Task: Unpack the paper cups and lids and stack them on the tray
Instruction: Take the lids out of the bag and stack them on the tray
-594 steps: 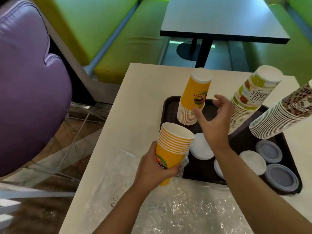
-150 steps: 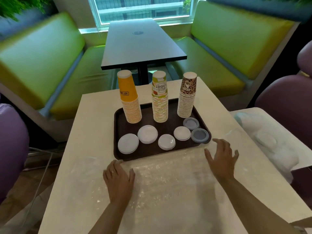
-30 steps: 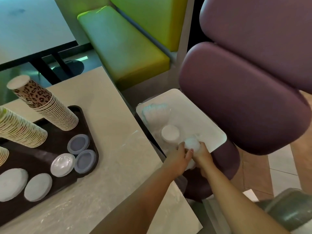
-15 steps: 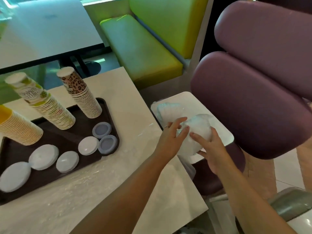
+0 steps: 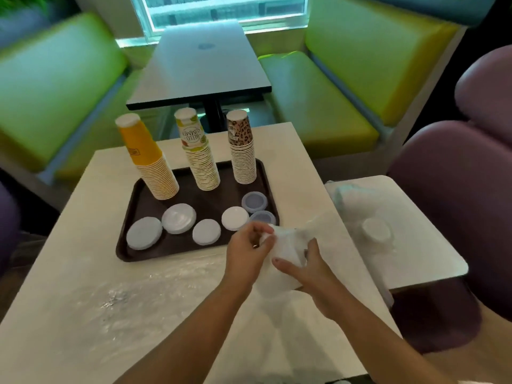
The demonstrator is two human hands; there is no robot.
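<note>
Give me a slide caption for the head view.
Both hands grip a plastic-wrapped pack of lids beside the tray.

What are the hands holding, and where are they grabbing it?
Both hands hold a clear plastic bag of white lids over the table. The left hand pinches its top end; the right hand grips its lower side.

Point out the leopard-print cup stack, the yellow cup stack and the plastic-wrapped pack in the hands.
leopard-print cup stack (image 5: 243, 153): head view, on the ribbed rims at mid-stack.
yellow cup stack (image 5: 149, 159): head view, on the yellow wall just above the rims.
plastic-wrapped pack (image 5: 286, 246): head view, on the white wrap between both hands.
</note>
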